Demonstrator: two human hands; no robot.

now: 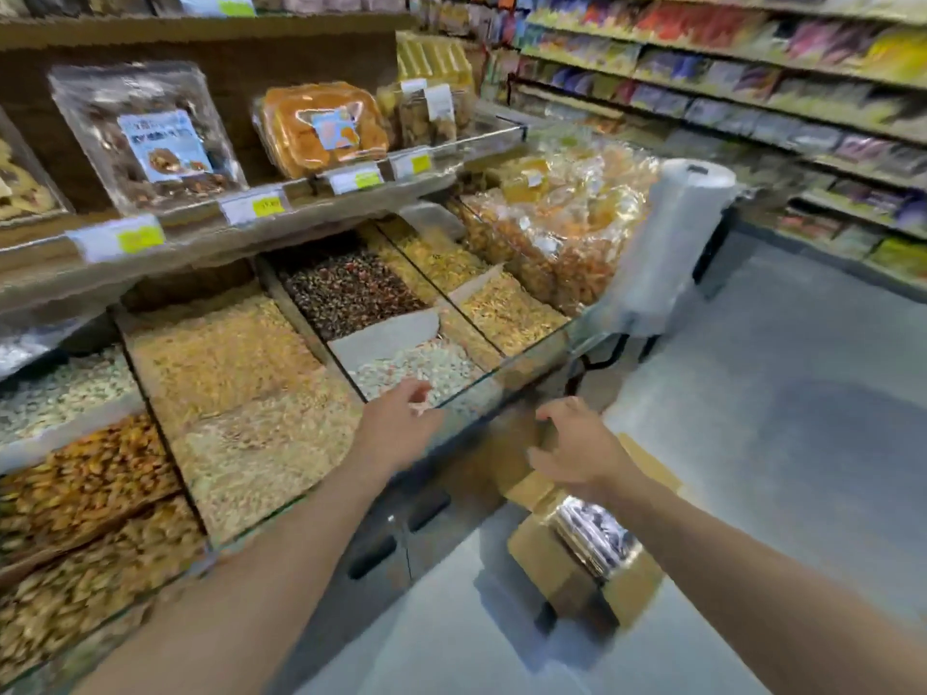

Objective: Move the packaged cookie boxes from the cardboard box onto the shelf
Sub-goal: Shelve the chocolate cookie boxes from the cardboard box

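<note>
Both the left hand (401,423) and right hand (577,443) are empty, fingers loosely spread, above the cardboard box (577,559) near right. The wrapped cookie packs (594,536) inside look light, rigid and slippery; best gripped by their side edges.

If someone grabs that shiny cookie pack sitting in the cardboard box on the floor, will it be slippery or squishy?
The cookie pack looks wrapped in glossy clear plastic, so it is probably a bit slippery. It seems to keep a flat shape standing in the cardboard box, so likely fairly stiff, though cookies may crack if squeezed.
</note>
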